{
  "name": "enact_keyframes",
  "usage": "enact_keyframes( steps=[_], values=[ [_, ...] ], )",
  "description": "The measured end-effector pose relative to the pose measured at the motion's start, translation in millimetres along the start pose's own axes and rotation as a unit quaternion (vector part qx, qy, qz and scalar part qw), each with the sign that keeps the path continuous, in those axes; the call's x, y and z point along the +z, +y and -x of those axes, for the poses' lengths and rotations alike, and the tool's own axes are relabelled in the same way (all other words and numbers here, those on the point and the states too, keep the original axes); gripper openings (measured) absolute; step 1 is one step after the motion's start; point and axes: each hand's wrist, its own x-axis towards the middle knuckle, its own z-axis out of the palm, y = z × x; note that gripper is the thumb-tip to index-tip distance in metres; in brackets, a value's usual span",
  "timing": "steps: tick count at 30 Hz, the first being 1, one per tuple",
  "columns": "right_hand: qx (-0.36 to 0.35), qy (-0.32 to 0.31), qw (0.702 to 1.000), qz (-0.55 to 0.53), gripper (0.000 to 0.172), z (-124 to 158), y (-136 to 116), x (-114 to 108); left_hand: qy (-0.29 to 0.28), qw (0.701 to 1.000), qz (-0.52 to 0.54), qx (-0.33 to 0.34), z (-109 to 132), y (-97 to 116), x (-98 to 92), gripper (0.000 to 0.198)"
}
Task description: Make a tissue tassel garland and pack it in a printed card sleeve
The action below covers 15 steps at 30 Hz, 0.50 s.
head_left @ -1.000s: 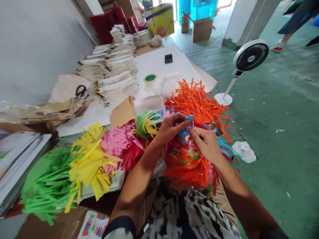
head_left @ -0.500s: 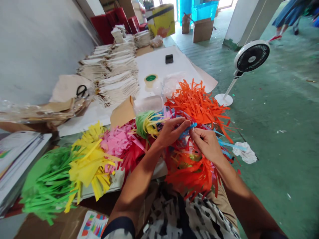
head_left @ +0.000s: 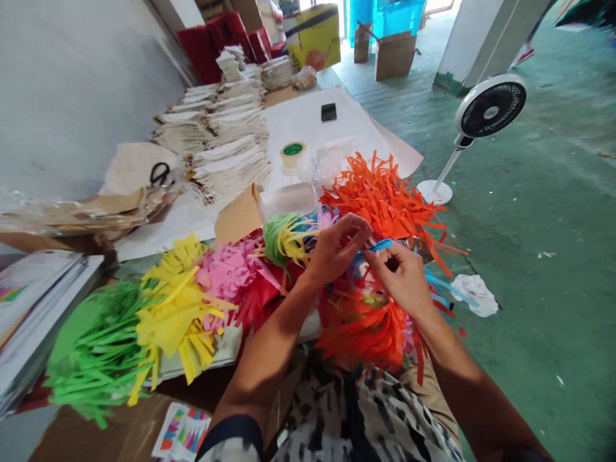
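Between my two hands is a blue paper strip (head_left: 382, 245), twisted at its end. My left hand (head_left: 337, 247) pinches at its left side, with thumb and forefinger close together. Below and to the right, my right hand (head_left: 402, 273) grips the strip's lower part between thumb and curled fingers. Under both hands lie mixed paper fringes; an orange tassel bunch (head_left: 368, 333) hangs toward my lap. Just beyond is a heap of orange fringe (head_left: 380, 196). Left of my left hand sits a green and yellow fringe bundle (head_left: 279, 239). The exact fingertip contact is partly hidden.
Pink fringe (head_left: 228, 273), yellow fringe (head_left: 171, 321) and green fringe (head_left: 96, 353) lie along the table's left edge. Farther back are a tape roll (head_left: 292, 151), a phone (head_left: 328, 112), paper stacks (head_left: 231, 154) and scissors (head_left: 160, 173). A fan (head_left: 491, 112) stands at right.
My left fingers have lifted and drawn slightly back from the blue strip's end. My right hand has shifted a little left, its fingers curling more. The person in the background has moved mostly behind the pillar.
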Motion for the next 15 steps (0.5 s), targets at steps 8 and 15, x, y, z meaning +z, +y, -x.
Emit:
enact_keyframes(
  steps=[8, 15],
  values=[
    [-0.031, 0.086, 0.995, -0.033, 0.018, -0.4, 0.6, 0.1, 0.003, 0.997, -0.081, 0.007, 2.7, 7.4, 5.8, 0.023],
    [-0.016, 0.075, 0.993, -0.088, 0.013, 2.2, 1.1, -1.6, -0.003, 0.998, -0.035, 0.045, 1.0, 12.2, -2.5, 0.020]
  ],
)
